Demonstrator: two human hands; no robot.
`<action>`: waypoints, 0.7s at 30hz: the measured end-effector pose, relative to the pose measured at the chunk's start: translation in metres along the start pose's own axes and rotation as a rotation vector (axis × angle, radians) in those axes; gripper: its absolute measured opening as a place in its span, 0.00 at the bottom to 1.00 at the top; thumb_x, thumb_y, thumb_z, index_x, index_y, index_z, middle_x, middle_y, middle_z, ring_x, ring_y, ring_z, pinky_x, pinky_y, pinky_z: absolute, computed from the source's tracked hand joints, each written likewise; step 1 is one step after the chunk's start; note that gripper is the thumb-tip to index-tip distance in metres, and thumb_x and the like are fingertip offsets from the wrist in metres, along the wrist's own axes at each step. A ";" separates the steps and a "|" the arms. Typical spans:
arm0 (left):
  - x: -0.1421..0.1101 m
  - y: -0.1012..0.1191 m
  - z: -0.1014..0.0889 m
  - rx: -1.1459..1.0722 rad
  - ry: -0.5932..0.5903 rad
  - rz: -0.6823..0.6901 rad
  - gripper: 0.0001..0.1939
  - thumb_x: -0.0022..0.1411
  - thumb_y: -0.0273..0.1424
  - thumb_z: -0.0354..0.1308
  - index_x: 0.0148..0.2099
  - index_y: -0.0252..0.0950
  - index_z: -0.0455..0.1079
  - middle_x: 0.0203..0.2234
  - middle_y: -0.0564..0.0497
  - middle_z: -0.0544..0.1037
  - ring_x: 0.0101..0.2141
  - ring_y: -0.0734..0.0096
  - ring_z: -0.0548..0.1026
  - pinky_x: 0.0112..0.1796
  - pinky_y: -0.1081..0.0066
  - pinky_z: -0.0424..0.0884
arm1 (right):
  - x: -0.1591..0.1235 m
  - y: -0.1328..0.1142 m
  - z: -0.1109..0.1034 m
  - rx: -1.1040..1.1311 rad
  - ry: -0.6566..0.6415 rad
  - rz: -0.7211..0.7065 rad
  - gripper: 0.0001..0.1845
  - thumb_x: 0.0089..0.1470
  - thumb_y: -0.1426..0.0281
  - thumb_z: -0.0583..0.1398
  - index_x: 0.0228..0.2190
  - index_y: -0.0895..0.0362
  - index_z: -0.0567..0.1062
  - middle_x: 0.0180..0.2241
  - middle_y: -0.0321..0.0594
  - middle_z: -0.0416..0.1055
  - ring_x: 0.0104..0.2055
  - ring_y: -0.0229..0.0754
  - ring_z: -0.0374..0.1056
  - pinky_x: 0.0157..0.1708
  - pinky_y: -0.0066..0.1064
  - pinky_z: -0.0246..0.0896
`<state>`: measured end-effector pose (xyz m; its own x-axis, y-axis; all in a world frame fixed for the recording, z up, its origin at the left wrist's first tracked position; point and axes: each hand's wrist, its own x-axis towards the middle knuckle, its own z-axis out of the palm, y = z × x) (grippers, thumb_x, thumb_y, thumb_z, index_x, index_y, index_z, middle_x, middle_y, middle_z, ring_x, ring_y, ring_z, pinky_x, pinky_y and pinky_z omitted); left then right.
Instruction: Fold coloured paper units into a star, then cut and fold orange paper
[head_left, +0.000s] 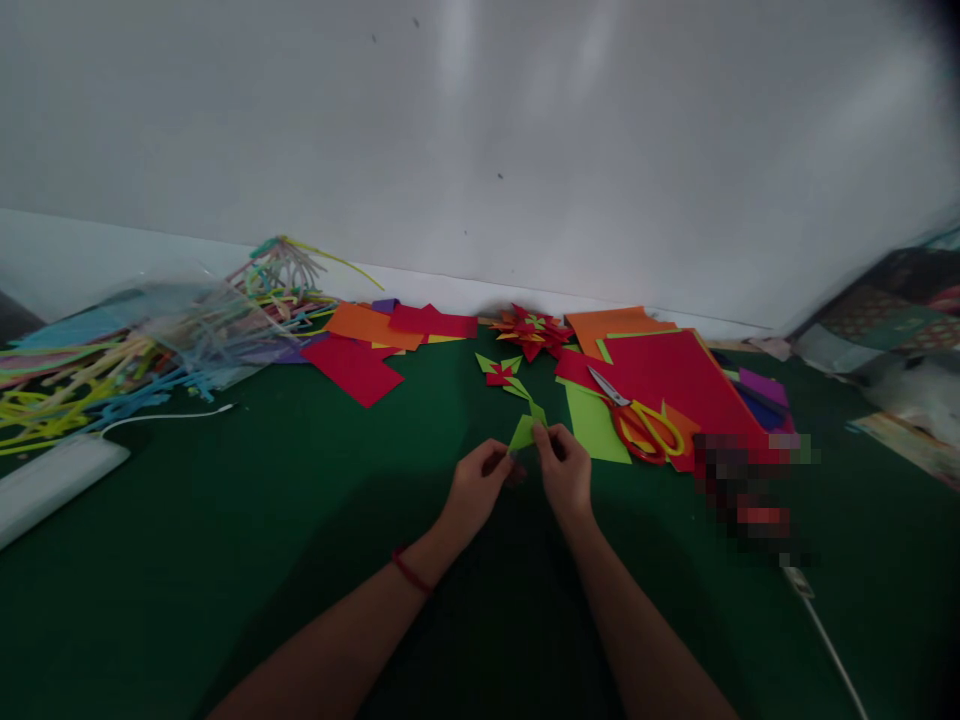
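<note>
Both my hands meet over the green table [225, 560] and pinch a small light-green paper piece [523, 432]. My left hand [478, 487], with a red band at the wrist, grips its lower left edge. My right hand [566, 470] pinches its right side with fingers closed. Just beyond lie a small red-and-green folded piece [499, 373] and a red, orange and green paper star [534, 332].
Red-and-yellow scissors [637, 420] lie on red paper sheets [667, 375] and a green sheet [592, 425] to the right. Orange and red sheets [371, 345] lie at the back. A pile of coloured strips [150, 350] and a white bar [52, 480] sit at left. A white cable [825, 630] runs at right.
</note>
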<state>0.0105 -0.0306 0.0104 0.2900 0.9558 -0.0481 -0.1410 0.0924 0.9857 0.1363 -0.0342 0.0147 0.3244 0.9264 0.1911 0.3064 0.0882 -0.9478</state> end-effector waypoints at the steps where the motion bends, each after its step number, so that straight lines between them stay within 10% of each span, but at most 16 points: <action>1: 0.000 -0.001 0.000 -0.012 -0.012 0.008 0.07 0.57 0.33 0.54 0.32 0.34 0.66 0.25 0.52 0.74 0.28 0.71 0.73 0.31 0.71 0.69 | 0.000 0.000 0.001 -0.007 0.010 -0.008 0.17 0.52 0.56 0.54 0.20 0.55 0.64 0.18 0.30 0.57 0.20 0.35 0.54 0.18 0.26 0.50; 11: 0.002 -0.008 0.000 -0.049 -0.005 -0.027 0.17 0.60 0.42 0.48 0.34 0.33 0.67 0.25 0.49 0.74 0.26 0.69 0.73 0.28 0.71 0.68 | 0.002 0.002 -0.002 0.007 0.013 0.006 0.18 0.52 0.55 0.53 0.20 0.55 0.64 0.17 0.30 0.55 0.20 0.35 0.53 0.18 0.26 0.49; 21: -0.003 0.001 -0.004 0.205 0.117 0.167 0.08 0.53 0.27 0.58 0.38 0.37 0.65 0.32 0.52 0.73 0.35 0.70 0.73 0.38 0.70 0.68 | 0.001 0.001 -0.003 0.036 0.015 0.093 0.16 0.52 0.56 0.54 0.22 0.54 0.66 0.19 0.32 0.59 0.20 0.36 0.55 0.17 0.27 0.51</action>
<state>0.0057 -0.0322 0.0110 0.1664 0.9798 0.1108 0.0199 -0.1157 0.9931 0.1394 -0.0338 0.0144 0.3631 0.9257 0.1057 0.2425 0.0156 -0.9700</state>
